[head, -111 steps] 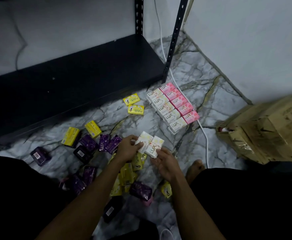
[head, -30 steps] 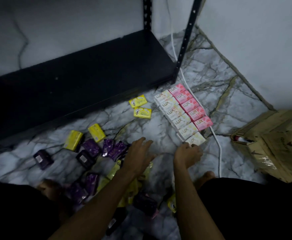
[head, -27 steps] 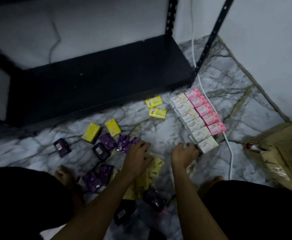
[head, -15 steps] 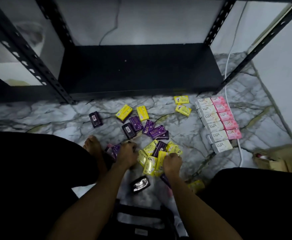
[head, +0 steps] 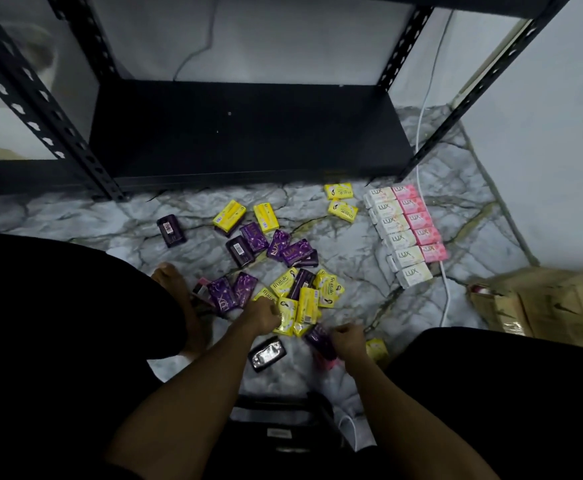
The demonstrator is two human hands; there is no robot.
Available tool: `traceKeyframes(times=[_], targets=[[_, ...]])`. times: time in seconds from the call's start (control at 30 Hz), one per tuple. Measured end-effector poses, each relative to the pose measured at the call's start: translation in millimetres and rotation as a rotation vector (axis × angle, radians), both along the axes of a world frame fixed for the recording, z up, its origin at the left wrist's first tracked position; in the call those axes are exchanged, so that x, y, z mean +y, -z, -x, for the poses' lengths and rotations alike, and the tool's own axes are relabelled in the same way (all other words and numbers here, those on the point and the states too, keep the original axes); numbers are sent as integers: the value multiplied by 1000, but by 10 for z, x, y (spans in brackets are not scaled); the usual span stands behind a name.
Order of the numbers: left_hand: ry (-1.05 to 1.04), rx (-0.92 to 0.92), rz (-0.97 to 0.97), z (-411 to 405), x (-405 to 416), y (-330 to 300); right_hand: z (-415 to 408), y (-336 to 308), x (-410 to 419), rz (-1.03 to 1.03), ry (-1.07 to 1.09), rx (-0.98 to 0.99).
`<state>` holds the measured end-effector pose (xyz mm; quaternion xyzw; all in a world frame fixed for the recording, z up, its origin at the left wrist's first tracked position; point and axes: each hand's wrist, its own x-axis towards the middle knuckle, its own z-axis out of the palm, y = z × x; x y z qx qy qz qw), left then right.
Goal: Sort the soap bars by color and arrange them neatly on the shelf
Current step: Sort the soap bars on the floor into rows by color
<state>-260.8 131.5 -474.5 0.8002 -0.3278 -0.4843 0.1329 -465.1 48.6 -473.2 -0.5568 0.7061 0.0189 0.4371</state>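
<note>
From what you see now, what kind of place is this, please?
Probably a storeroom or the back room of a small shop, though a home corner is possible. A bare black metal shelf rack stands on a marble-pattern floor, many packaged soap bars lie before it, and a cardboard carton sits nearby.

The rectangular wrapped soap bars were yellow (head: 307, 304), purple (head: 253, 236), white (head: 392, 223) and pink (head: 418, 220); the marble floor (head: 349, 251) was grey-veined.

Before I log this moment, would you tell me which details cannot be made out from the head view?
- Right hand: curled over a purple bar; the knuckles hide any grip.
- Left hand: its fingers are buried in the yellow bars, so its hold is unclear.
- Cardboard box: cut off by the right edge, contents unseen.
- Barcode labels: too small to read.
</note>
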Motion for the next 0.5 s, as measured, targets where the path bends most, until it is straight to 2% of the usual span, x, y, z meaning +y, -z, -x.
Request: traceKeyframes(times=[0.13, 0.2, 0.3, 0.37, 0.43, 0.5], targets=[[-14, -73, 12, 58, 178, 177, 144, 121, 145, -32, -268, 228], [-61, -124, 64, 64, 189, 154, 175, 194, 207, -5, -333, 234], [-208, -311, 186, 18, 174, -1, 139, 216, 223, 80, -320, 195], [-344, -446, 177, -103, 179, -27, 124, 197, 191, 101, -252, 150], [-456, -431, 114, -266, 237, 63, 130, 203, 109, 96, -166, 93], [-478, -358, 105, -385, 300, 186, 140, 233, -15, 76, -139, 52]])
